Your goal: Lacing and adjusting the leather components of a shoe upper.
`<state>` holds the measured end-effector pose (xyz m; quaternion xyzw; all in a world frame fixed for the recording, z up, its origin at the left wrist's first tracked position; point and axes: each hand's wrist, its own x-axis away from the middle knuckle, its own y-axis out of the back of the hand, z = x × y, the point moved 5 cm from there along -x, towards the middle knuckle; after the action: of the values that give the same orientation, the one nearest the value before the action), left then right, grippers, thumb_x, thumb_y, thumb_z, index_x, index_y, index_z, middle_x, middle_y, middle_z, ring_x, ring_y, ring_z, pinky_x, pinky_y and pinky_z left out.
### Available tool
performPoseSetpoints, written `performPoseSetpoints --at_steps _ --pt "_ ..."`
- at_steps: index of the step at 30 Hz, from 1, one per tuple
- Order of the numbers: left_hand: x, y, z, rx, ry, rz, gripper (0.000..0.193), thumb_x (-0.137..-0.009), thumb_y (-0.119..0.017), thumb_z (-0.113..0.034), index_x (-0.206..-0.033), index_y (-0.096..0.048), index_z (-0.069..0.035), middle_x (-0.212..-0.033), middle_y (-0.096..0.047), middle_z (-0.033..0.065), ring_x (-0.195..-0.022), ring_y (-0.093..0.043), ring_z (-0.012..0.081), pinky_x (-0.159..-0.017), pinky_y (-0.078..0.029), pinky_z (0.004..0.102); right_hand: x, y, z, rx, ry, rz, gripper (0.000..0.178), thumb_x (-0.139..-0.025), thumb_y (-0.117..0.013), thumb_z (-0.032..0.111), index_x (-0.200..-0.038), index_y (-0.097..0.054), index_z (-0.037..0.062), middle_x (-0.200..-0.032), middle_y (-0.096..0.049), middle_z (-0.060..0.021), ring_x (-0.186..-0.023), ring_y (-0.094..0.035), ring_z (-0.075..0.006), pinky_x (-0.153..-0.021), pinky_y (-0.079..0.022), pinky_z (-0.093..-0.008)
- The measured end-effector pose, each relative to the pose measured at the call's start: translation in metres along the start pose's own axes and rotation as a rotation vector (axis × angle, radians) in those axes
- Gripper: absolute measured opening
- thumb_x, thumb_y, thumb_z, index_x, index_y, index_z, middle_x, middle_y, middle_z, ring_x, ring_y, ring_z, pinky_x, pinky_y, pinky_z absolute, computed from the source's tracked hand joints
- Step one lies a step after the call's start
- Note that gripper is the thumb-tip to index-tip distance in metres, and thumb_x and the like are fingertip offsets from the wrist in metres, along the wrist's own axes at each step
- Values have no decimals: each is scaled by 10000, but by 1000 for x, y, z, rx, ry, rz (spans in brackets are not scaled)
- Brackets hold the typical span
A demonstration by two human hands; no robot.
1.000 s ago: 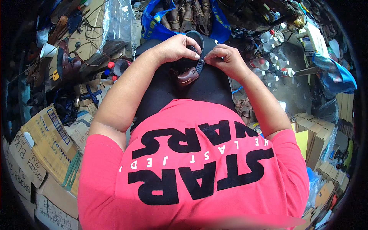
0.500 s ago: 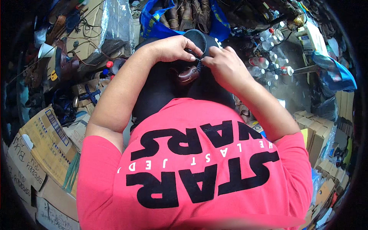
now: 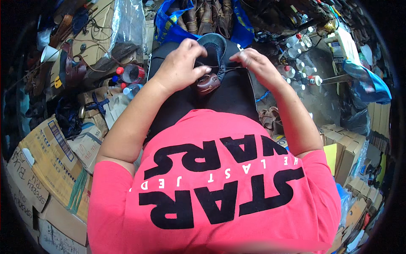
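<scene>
A brown leather shoe [image 3: 206,84] rests on my lap, its toe toward me and its dark, open collar away from me. My left hand [image 3: 182,63] is at the shoe's left side, fingers curled and thumb over the front; a thin dark lace runs from it toward the shoe's middle. On the other side, my right hand [image 3: 256,64] is off the shoe, fingers closed on the shoelace [image 3: 231,68], which stretches taut from the shoe. Part of the shoe's left side is hidden behind my left hand.
Beyond my knees stands a blue bag [image 3: 243,29] with several brown leather shoes [image 3: 205,19]. Bottles [image 3: 132,73] lie at the left, and several more [image 3: 292,51] at the right. Cardboard boxes [image 3: 50,148] are stacked near left; more cartons [image 3: 344,144] stand at the right.
My hands have drawn apart from close together over the shoe, the left moving left and the right moving right. The lace now stretches between the shoe and my right hand.
</scene>
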<state>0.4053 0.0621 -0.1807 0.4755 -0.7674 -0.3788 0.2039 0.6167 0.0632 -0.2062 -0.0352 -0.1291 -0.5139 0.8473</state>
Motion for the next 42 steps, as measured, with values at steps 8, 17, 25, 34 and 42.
performPoseSetpoints --at_steps 8,17,25,34,42 --pt "26 41 48 -40 156 -166 106 -860 -617 -109 -906 -591 -17 -822 -627 93 -782 -614 228 -701 -483 334 -3 25 -13 766 326 -401 146 -766 -645 145 -722 -654 6 -897 -614 -128 -797 -615 -284 -729 -496 -353" --pt "29 21 74 1621 214 -348 396 -996 -406 -371 -1009 -608 -31 -1055 -636 138 -1045 -589 288 -970 -427 408 -12 -8 -1 521 361 -34 279 -656 -814 243 -820 -655 83 -1327 -460 -138 -1265 -389 -308 -1037 -325 -430" --pt "17 16 51 2006 132 -203 377 -1001 -398 -360 -767 -521 -90 -713 -533 31 -845 -567 222 -913 -443 413 -43 47 -49 -907 217 -437 422 -996 -396 402 -857 -588 53 -1016 -648 -154 -945 -631 -291 -904 -467 -443" --pt "34 12 84 1768 464 -299 381 -1008 -376 -316 -674 -403 -134 -541 -323 -25 -447 -313 114 -701 -426 347 -8 32 -70 -1047 -32 -44 507 -983 -392 466 -602 -378 132 -525 -314 13 -485 -302 -136 -622 -374 -330" --pt "99 99 96 -280 340 -306 319 -787 -669 -220 -1073 -643 -81 -1077 -606 139 -950 -619 283 -844 -492 369 57 132 -125 235 -291 -303 602 -784 -740 188 -1326 -504 77 -1194 -557 -141 -1030 -561 -196 -896 -462 -345"
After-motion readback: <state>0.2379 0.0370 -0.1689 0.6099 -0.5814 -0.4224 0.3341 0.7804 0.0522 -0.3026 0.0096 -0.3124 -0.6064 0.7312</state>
